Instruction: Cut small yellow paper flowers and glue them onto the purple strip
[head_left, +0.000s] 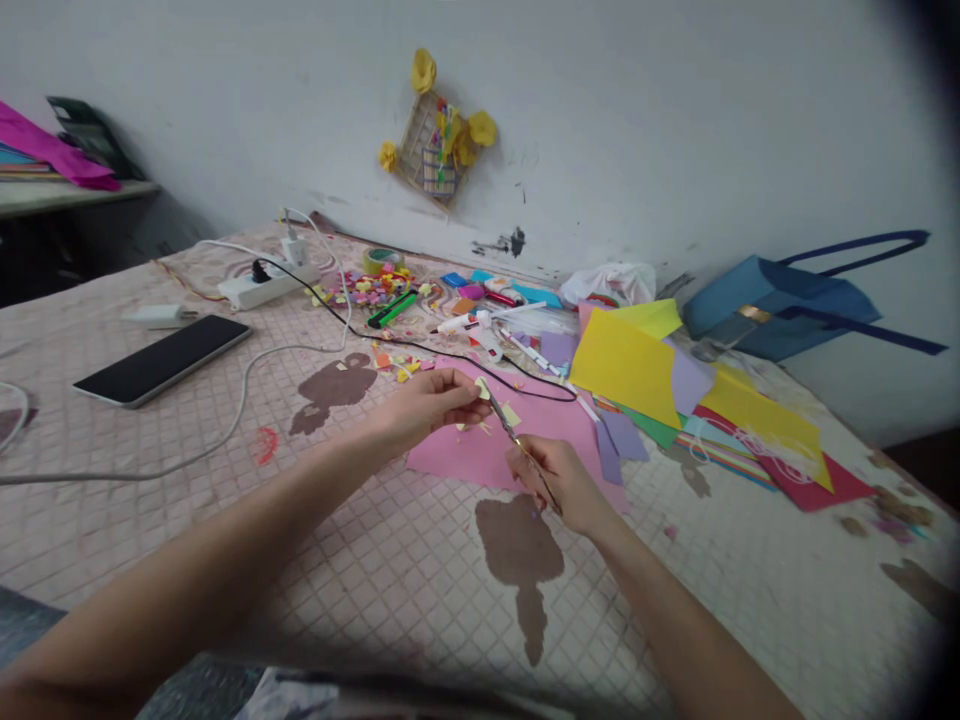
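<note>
Between thumb and fingers, my left hand (442,400) pinches a small pale yellow piece of paper (482,386). My right hand (553,472) is closed around a pair of scissors (506,424), whose blades point up and left to the edge of that piece. Whether the blades touch the paper I cannot tell. Below both hands lies a pink sheet of paper (450,462), with pale yellow scraps (511,414) on it.
A glue gun (480,325) with a black cord lies behind the hands, near a green cutter knife (392,309) and small paper flowers (367,290). Coloured sheets (626,365) and a blue bag (780,300) are at right. A phone (165,360) and power strip (266,285) are at left.
</note>
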